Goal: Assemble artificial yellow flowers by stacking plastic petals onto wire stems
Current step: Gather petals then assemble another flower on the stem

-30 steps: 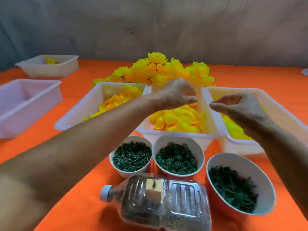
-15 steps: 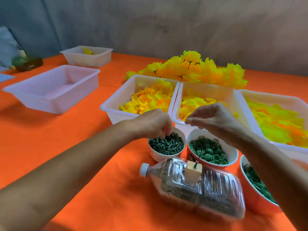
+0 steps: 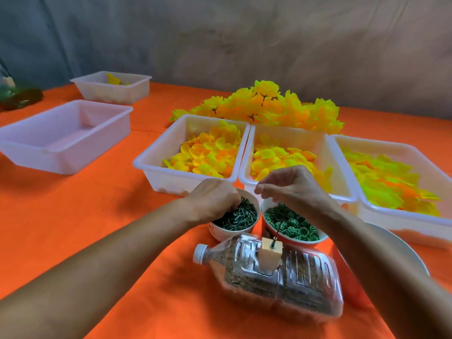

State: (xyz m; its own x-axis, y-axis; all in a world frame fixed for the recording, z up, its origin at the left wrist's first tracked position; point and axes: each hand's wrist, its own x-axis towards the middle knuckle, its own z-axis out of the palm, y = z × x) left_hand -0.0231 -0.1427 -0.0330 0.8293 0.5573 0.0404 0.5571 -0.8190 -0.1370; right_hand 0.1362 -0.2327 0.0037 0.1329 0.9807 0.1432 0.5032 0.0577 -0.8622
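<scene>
The left hand [image 3: 212, 199] dips curled fingers into the bowl of green pegs [image 3: 236, 217] – whether it grips one cannot be told. The right hand [image 3: 291, 187] pinches the wire stem [image 3: 277, 227] – standing in the wooden block [image 3: 269, 255] atop the bottle [image 3: 274, 277].

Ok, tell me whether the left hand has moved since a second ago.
Yes. The left hand has come down and toward the person, from above the middle petal bin to the left bowl of green pieces, fingers dipping in.

No legible text, label, brand or number appears anywhere in the scene. A dark mark on the red bowl [image 3: 271, 234] is too blurred to read.
</scene>
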